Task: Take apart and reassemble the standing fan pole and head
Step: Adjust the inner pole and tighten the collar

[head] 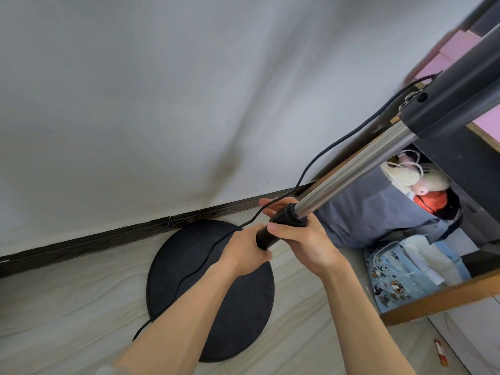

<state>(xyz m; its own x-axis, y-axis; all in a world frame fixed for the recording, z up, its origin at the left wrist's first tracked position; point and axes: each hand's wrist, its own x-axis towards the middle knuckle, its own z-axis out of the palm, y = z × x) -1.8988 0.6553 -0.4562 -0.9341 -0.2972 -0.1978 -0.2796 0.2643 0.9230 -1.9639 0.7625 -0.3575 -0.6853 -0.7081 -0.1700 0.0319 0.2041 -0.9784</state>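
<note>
The fan's round black base [189, 255] rests on the floor by the wall. From it rises a black lower pole [266, 238], topped by a black collar [290, 213]. A shiny steel inner tube [357, 163] runs up and right into the fan's dark neck [449, 104]; the fan head is out of frame. My left hand [244, 251] wraps the black pole just below the collar. My right hand [303, 236] grips the collar itself, fingers curled round its far side. A black power cord [311, 166] hangs from the neck across the base.
A white wall and dark skirting board [108, 239] stand close behind the base. To the right a wooden frame [438, 296] holds grey cloth [373, 209], soft toys [411, 177] and a patterned blue bag [392, 280]. A small red and white object [441, 353] lies on the floor.
</note>
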